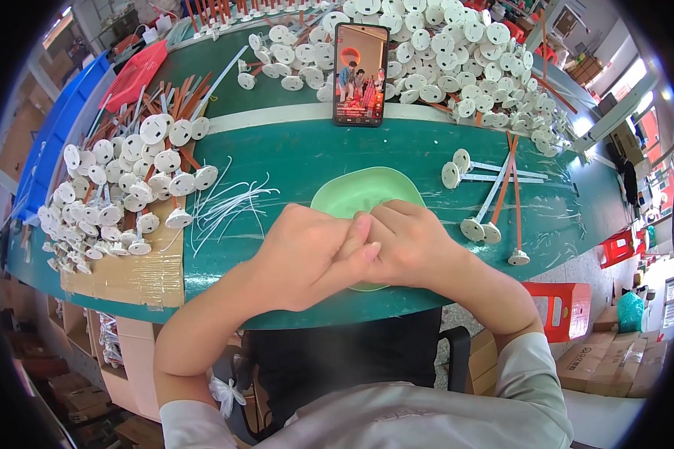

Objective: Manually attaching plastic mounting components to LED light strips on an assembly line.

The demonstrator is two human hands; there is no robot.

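Note:
My left hand (pixel 301 251) and my right hand (pixel 410 241) meet in the middle, both closed, with fingers pressed together. Whatever they may pinch between them is hidden. Beneath them lies a light green plastic dish (pixel 378 181), partly covered by the hands; small pale pieces show faintly in it. Left of the left hand is a loose bundle of thin white ties or wires (pixel 232 206). To the right of the right hand, several sticks with round white disc ends (pixel 472 228) lie on the green table (pixel 277 146), some stems orange-brown and some whitish.
Piles of similar disc-ended sticks stand at left (pixel 133 165) and far right (pixel 457 52). A phone (pixel 361 71) playing a video stands upright behind the dish. A red basket (pixel 136 75) and a blue bin (pixel 64 135) sit far left. Flattened cardboard (pixel 138 277) lies at the near left edge.

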